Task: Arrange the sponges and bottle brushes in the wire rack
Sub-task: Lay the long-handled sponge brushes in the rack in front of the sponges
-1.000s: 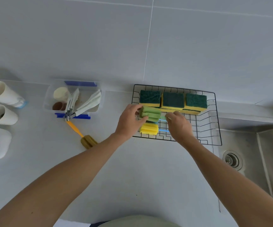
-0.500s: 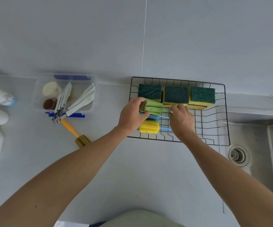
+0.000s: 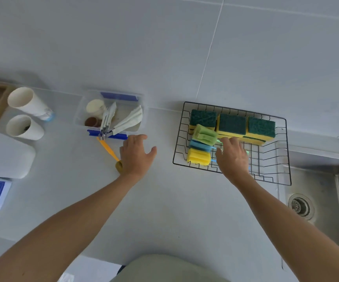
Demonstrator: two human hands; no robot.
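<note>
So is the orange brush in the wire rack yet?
No, the orange brush lies on the counter beside the left hand, outside the wire rack.

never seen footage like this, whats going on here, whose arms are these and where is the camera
The camera sits on a person's head, looking down at their own bare arms over a grey counter. The wire rack holds three green-and-yellow sponges along the back and three bottle brushes with green, blue and yellow foam heads. The right hand rests on their handles. The left hand, open and empty, reaches over an orange-handled brush lying outside the rack.
</note>
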